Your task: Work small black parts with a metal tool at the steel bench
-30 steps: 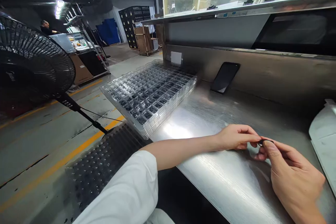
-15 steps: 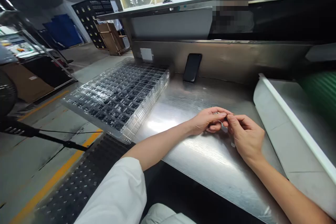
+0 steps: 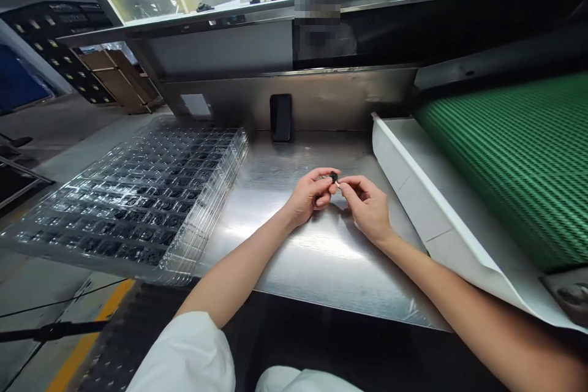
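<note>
A small black part sits pinched between two bare hands over a brushed silver steel bench. At nine o'clock, clear trays show a grid of dark pieces. At three o'clock, a green ribbed belt runs beside a white chute. A black phone stands at twelve o'clock; sleeves are white.

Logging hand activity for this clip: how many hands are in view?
2. The left hand and right hand meet over the steel table, pinching a small dark part between them. No other person's hands show.
</note>
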Available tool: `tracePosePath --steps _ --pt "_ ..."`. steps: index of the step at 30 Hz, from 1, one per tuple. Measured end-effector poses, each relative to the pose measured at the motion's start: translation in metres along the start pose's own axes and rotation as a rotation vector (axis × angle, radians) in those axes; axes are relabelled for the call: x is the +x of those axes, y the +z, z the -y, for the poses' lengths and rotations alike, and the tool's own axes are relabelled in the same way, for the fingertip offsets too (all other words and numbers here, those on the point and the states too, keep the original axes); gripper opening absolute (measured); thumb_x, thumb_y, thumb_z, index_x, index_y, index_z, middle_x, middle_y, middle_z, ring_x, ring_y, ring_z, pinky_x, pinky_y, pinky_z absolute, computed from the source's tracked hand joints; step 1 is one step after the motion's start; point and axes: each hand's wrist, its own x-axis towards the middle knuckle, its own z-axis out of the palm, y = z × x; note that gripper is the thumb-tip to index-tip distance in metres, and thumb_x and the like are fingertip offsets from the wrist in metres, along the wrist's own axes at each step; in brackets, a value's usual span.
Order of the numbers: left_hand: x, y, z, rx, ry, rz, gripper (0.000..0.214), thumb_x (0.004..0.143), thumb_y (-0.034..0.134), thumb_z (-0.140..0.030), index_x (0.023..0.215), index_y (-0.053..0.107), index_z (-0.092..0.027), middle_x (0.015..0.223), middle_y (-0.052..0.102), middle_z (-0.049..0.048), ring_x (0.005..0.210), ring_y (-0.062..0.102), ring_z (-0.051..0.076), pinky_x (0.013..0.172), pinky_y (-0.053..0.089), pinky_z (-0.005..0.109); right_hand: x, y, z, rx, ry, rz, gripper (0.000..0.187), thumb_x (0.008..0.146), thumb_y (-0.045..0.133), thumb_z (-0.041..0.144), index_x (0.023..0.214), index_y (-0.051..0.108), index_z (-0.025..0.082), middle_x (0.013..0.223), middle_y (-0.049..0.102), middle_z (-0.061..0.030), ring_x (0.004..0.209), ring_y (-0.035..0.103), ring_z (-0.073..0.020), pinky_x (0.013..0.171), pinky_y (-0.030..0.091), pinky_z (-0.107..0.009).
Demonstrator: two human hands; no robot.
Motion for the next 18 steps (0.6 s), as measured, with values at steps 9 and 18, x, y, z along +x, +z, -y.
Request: tracePosePath --steps 9,18 --pt "0.009 -0.015 -0.013 -0.033 0.092 -0.237 0.032 0.087 0.073 -0.026 0.116 0.059 -0.019 0.072 0.055 -0.0043 0.043 0.031 0.004 0.044 0.014 0.021 0.008 -0.006 -0.019 -0.701 -0.231 0.123 0.035 0.099 0.059 0.034 0.128 0.073 0.021 0.124 0.067 -0.0131 0.115 0.057 -0.0314 0.097 0.043 -0.045" --pt "0.006 -0.010 -0.004 -0.006 0.074 -0.124 0.038 0.085 0.074 -0.029 0.119 0.060 -0.018 0.075 0.058 -0.0031 0.044 0.032 0.004 0.044 0.016 0.020 0.014 -0.010 -0.027 -0.877 -0.207 0.247 0.017 0.106 0.061 0.030 0.101 0.075 0.023 0.102 0.069 -0.0074 0.100 0.057 -0.0255 0.086 0.032 -0.039"
